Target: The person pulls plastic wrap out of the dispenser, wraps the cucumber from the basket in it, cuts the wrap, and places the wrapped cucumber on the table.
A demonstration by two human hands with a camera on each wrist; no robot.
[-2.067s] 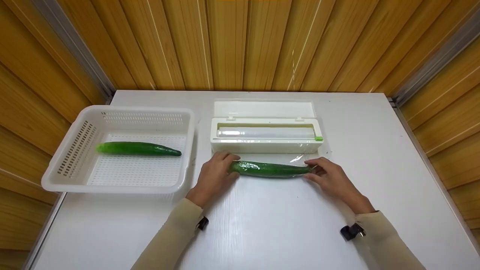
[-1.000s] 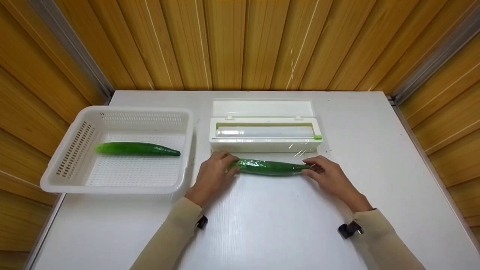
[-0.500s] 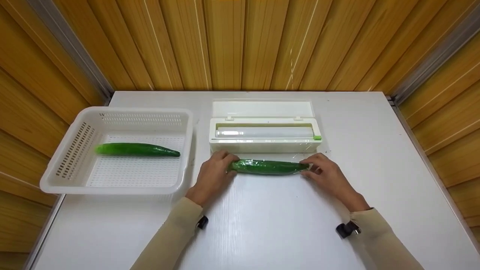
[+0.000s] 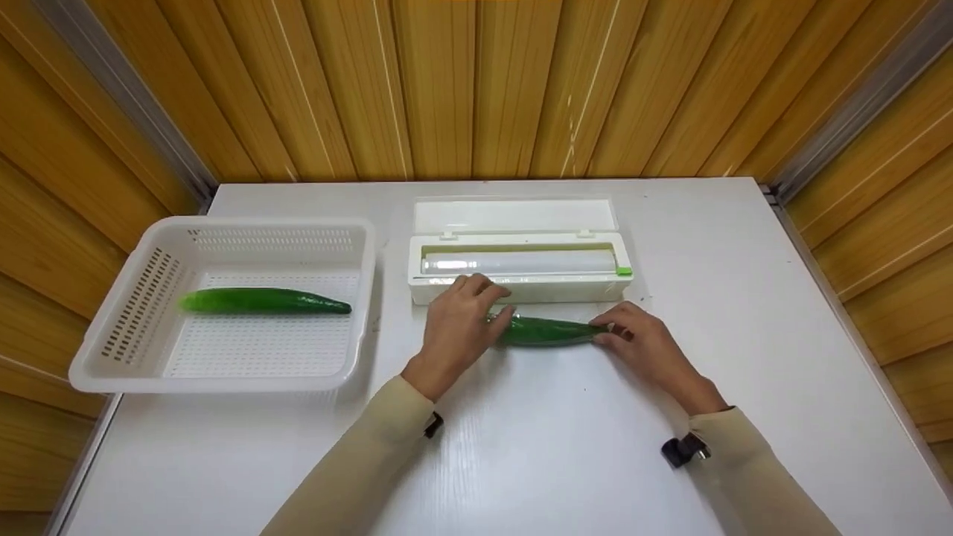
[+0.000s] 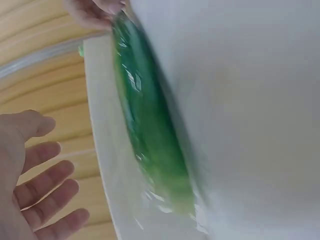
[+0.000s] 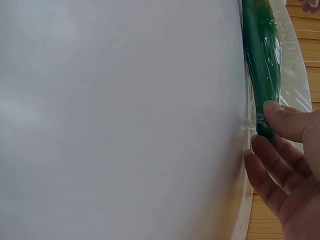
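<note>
A dark green cucumber (image 4: 551,331) covered in clear cling film lies lengthwise in front of the white cling film dispenser (image 4: 536,292). My right hand (image 4: 642,339) pinches its dark tip between thumb and fingers, as the right wrist view shows on the cucumber (image 6: 263,65). My left hand (image 4: 460,320) hovers above the paler end, between it and the dispenser. In the left wrist view this hand (image 5: 37,185) has its fingers spread and apart from the cucumber (image 5: 150,120). Loose film (image 5: 160,207) wrinkles beyond the paler end.
The dispenser's lid (image 4: 514,214) is folded back, showing the film roll (image 4: 521,262) and a green slider (image 4: 624,271) at the right. To the left stands a white perforated basket (image 4: 223,382) with a second cucumber (image 4: 264,301). A wood-panelled wall (image 4: 439,89) borders the white table's back.
My left hand has let go of the cucumber's paler end and moved up and right towards the dispenser. My right hand has stayed on the tip. The view has shifted slightly.
</note>
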